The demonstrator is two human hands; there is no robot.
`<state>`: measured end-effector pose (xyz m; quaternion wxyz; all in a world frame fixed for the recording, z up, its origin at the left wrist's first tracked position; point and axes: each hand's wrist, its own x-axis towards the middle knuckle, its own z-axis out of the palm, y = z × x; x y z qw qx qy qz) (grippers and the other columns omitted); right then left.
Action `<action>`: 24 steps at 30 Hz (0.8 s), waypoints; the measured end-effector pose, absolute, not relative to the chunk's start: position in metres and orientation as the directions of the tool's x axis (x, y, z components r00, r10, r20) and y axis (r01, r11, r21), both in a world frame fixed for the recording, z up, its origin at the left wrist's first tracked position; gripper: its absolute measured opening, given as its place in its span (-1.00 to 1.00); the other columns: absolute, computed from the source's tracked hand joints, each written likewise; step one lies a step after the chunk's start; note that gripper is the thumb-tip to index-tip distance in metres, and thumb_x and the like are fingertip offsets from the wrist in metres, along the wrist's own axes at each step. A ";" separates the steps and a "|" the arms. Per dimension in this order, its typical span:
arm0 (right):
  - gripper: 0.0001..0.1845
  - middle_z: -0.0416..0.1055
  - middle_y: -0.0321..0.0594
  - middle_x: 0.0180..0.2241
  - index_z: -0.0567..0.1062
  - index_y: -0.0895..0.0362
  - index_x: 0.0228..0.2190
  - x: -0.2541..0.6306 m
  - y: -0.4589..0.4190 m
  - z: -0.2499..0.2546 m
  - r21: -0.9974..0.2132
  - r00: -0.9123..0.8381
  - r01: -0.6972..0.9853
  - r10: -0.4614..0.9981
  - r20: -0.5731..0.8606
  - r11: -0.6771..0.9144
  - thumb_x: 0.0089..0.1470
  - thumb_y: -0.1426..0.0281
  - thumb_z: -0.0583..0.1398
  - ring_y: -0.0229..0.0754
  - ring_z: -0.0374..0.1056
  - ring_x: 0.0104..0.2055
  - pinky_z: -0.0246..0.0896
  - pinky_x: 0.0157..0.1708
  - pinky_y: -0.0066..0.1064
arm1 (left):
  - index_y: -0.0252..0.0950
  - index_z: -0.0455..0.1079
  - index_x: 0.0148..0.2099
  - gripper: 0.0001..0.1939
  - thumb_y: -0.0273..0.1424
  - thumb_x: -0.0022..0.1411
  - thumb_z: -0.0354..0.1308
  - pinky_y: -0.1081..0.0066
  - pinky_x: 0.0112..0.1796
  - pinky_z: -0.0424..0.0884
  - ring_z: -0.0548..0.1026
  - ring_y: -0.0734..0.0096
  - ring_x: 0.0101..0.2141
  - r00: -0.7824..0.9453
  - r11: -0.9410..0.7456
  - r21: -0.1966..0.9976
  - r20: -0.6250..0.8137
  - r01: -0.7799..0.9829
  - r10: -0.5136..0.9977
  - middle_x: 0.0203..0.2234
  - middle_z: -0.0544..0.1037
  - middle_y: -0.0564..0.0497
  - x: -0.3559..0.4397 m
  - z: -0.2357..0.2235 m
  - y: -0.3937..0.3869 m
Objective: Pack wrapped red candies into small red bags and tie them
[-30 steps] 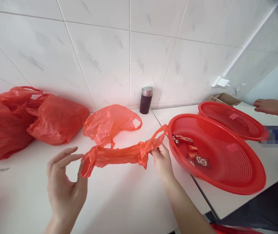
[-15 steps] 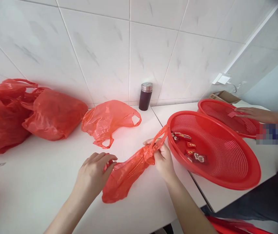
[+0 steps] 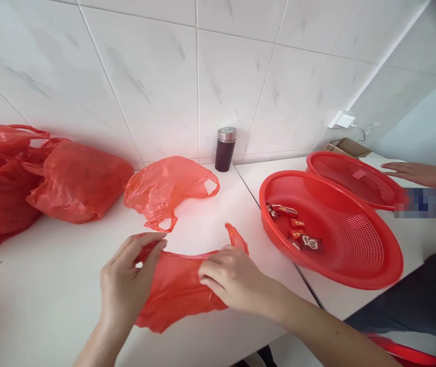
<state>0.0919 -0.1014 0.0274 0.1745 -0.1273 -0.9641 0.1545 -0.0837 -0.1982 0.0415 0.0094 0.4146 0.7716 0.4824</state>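
And here, closest in, the left hand (image 3: 126,275) has thumb and fingers drawn into a narrow pinch, gathering the upper-left edge of a thin red bag (image 3: 180,288). Over on the bag's right side, the right hand (image 3: 233,278) lies with fingers curled on the film; whether it pinches any beneath, I cannot tell. The bag spreads between both hands above the smooth white table (image 3: 53,311), crinkled, glossy, ragged along its lower edge, one strip poking up past the right knuckles.

To the right, a round basket (image 3: 344,250), rigid red plastic pricked with fine holes, cradles a small cluster of shiny wrapped sweets (image 3: 311,242). Further back, a limp translucent bag (image 3: 172,178) sprawls flat, loop handles splayed; bulging, taut-skinned bags (image 3: 82,183) sit left. Beyond stands a dark cylindrical tumbler (image 3: 223,153), silver-capped, upright before glossy, grey-veined wall tiles (image 3: 157,76).
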 end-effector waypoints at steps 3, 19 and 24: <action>-0.90 0.35 -0.34 -0.51 0.35 0.13 -0.35 0.114 -0.104 0.031 -0.434 -0.887 0.201 0.351 0.299 0.878 0.17 0.52 0.06 -0.31 0.22 -0.51 0.16 -0.40 -0.45 | -0.09 0.50 -0.26 -0.89 -0.28 0.15 0.18 0.45 -0.30 0.36 0.46 0.49 -0.40 -0.743 0.269 0.783 0.333 0.561 0.580 -0.31 0.54 0.15 -0.093 0.042 -0.203; -0.75 0.37 -0.30 -0.60 0.39 0.16 -0.44 0.136 -0.112 0.052 0.114 -0.969 0.248 0.248 0.013 0.962 -0.11 0.70 0.06 -0.25 0.23 -0.60 0.18 -0.17 -0.19 | -0.19 0.47 -0.22 -0.71 -0.60 0.23 -0.04 0.35 -0.33 0.42 0.46 0.30 -0.22 0.149 -0.271 0.227 0.441 0.936 0.885 -0.16 0.47 -0.06 -0.048 0.067 -0.190; -0.80 0.37 -0.32 -0.63 0.40 0.14 -0.47 0.149 -0.126 0.048 0.132 -0.985 0.162 0.153 0.080 0.978 -0.03 0.65 0.07 -0.25 0.19 -0.62 0.10 -0.01 -0.07 | -0.22 0.50 -0.39 -0.90 -0.51 0.03 0.20 -0.08 -0.02 0.32 0.33 -0.14 0.08 0.302 -0.300 0.097 -0.013 0.949 0.953 0.10 0.39 -0.13 -0.037 0.024 -0.185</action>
